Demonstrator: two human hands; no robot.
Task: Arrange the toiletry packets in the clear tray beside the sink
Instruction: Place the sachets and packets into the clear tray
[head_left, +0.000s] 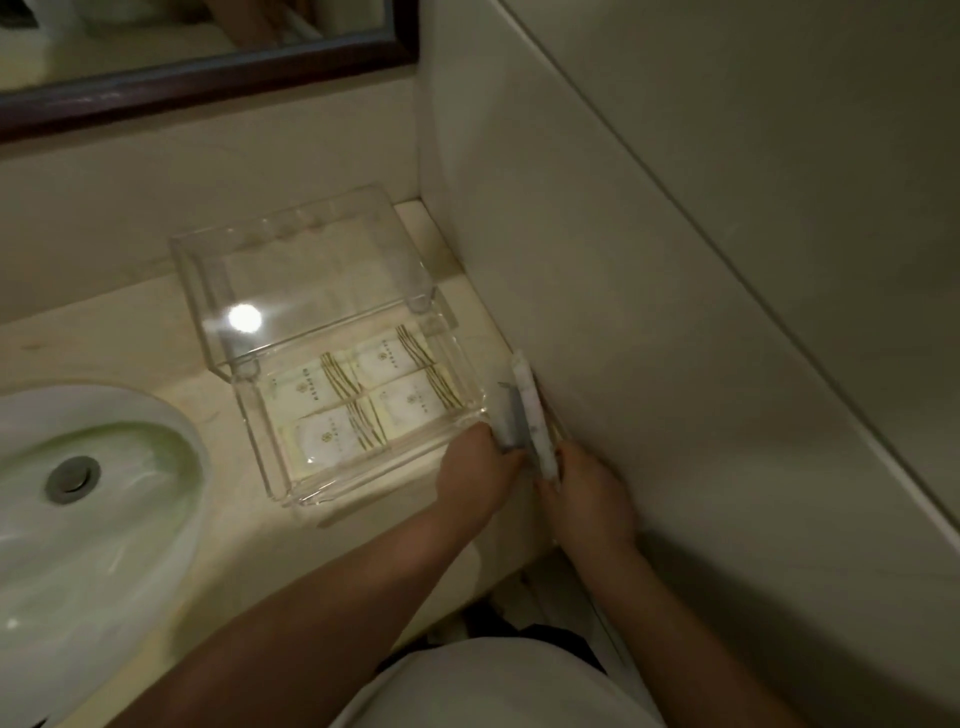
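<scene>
The four flat toiletry packets (332, 435) lie face up in two rows of two on the floor of the clear tray (363, 484), just left of and beyond the left grip (480, 465). The tray's hinged lid (311, 260) stands open, leaning back toward the rear wall. The left grip sits at the tray's near right corner with its fingers curled round a grey packet (510, 423), which sticks up and away from it. Just to its right, the right grip (589, 496) is clamped on a long white packet (531, 402) – a slim one that points away along the foot of the side wall (675, 312). The two held packets are side by side, in the gap between tray and wall; blur hides whether they touch. The tray stands on the pale desk (130, 332). Well to the left of both grips lies the white sink (171, 415) with its metal drain (72, 478). Far beyond them, up on the rear wall, hangs a dark-framed mirror (208, 78).
</scene>
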